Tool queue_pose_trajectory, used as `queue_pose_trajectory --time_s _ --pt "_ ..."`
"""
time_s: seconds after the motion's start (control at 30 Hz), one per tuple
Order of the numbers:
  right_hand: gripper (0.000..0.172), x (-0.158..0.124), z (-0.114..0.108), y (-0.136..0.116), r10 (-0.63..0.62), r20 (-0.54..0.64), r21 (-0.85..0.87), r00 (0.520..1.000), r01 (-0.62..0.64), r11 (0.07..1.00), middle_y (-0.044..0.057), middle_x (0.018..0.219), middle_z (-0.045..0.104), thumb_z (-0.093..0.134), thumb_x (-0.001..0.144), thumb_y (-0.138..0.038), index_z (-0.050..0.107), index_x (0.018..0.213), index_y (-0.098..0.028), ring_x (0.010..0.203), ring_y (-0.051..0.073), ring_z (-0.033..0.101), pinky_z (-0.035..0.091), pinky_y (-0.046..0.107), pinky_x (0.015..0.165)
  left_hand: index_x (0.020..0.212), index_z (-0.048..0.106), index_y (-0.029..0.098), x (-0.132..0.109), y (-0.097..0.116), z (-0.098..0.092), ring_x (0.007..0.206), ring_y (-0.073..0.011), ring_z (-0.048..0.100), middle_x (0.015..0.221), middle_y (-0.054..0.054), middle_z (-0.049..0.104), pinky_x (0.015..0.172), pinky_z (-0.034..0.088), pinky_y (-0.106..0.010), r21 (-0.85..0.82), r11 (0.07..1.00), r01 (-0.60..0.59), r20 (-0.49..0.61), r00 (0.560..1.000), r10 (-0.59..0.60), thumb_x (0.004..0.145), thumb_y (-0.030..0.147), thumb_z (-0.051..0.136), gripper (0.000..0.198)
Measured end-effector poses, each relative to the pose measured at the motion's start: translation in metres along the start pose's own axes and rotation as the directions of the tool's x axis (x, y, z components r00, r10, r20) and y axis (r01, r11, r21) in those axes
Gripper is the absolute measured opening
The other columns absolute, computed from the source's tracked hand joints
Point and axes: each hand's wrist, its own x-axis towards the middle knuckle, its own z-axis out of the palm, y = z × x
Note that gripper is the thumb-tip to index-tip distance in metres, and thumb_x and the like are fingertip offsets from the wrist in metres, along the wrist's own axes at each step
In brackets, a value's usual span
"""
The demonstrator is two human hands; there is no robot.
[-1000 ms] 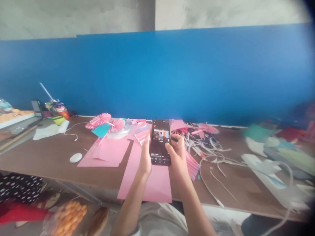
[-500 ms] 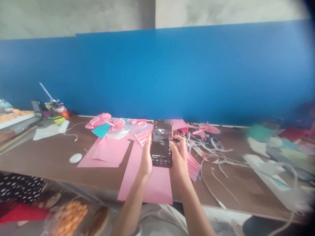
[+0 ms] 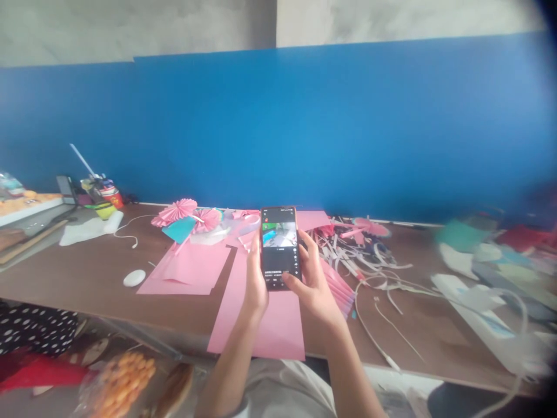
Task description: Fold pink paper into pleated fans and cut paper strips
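Note:
Upright in front of me is a black smartphone (image 3: 279, 255), held between both hands above the table. My left hand (image 3: 256, 277) grips its left edge. Along the right edge are the fingers of my right hand (image 3: 314, 280), and that thumb rests on the lower part of the screen. The screen shows a picture with text below it. Under the phone lies a long pink paper sheet (image 3: 278, 331). Left of it are more pink sheets (image 3: 191, 270), and a pleated pink paper piece (image 3: 337, 284) is partly hidden behind my right hand.
Pink paper fans (image 3: 178, 212) and a teal paper piece (image 3: 179, 230) lie at the back left. A white mouse (image 3: 134, 278) sits nearer. Paper scraps (image 3: 348, 252) and a white cable (image 3: 369, 337) spread to the right. A pen holder (image 3: 111, 197) stands far left, before the blue wall panel (image 3: 278, 128).
The phone has shifted slightly left and up. Its screen now shows a different, brighter picture. My right thumb has moved from the screen's right edge to its lower part.

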Motion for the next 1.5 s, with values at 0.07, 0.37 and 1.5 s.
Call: queue_pose_trajectory --time_s 0.07,0.37,1.5 --pt "0.086 0.000 0.000 0.000 -0.006 0.024 -0.033 1.000 0.007 0.999 0.012 0.155 0.042 0.071 0.089 -0.031 0.018 0.157 -0.034 0.142 0.030 0.045 0.049 0.047 0.108 0.150 0.049 0.030 0.000 0.001 0.000 0.150 -0.0258 0.036 0.159 0.001 0.044 0.121 0.033 -0.038 0.016 1.000 -0.023 0.011 1.000 0.022 0.103 0.047 0.038 0.051" --pt "0.084 0.011 -0.006 -0.001 -0.175 -0.096 -0.274 0.980 0.143 0.951 0.012 0.161 0.029 0.061 0.097 -0.038 0.005 0.160 -0.036 0.144 0.029 0.041 0.037 0.055 0.117 0.149 0.050 0.032 0.001 -0.002 -0.002 0.152 -0.0259 0.031 0.160 0.003 0.042 0.125 0.027 -0.040 -0.006 0.999 0.049 0.064 0.997 -0.048 0.103 0.049 0.037 0.051" --pt "0.077 -0.013 0.025 -0.016 -0.286 -0.011 -0.311 0.958 0.269 0.912 0.007 0.163 0.029 0.058 0.096 -0.037 0.014 0.160 -0.039 0.145 0.035 0.040 0.049 0.056 0.109 0.145 0.054 0.034 -0.021 0.039 -0.006 0.152 -0.0349 0.030 0.151 0.001 0.054 0.124 0.028 -0.052 -0.056 0.994 0.092 -0.029 0.995 -0.094 0.095 0.065 0.036 0.061"
